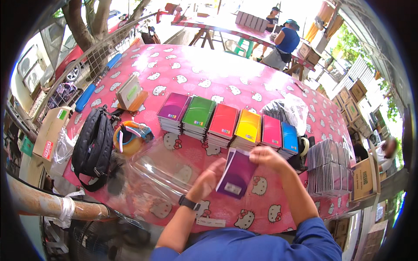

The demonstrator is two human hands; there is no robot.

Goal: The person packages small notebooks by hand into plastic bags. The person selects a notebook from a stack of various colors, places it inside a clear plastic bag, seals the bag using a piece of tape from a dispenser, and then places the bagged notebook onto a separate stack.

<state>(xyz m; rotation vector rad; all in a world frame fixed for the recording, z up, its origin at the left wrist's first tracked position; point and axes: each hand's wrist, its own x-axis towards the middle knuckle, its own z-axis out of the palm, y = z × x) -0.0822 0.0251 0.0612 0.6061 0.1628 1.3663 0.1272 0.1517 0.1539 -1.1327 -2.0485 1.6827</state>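
Note:
Over the near middle of the table, my right hand (266,157) pinches the upper right corner of a purple notebook (238,175), which is held tilted with a white label near its lower end. Whether more notebooks lie under it, I cannot tell. My left hand (208,179), with a dark watch on the wrist, has its fingers stretched along the notebook's left edge. Just beyond stands a row of spiral notebook stacks: purple (174,107), green (199,112), red (224,120), yellow (248,126), pink (271,130) and blue (289,137).
Clear plastic wrap (152,172) lies left of my hands, near a black backpack (92,150) and a round yellow container (129,141). Bundled notebooks (329,169) and a cardboard box (365,178) stand on the right. Two people (288,41) are at a far table.

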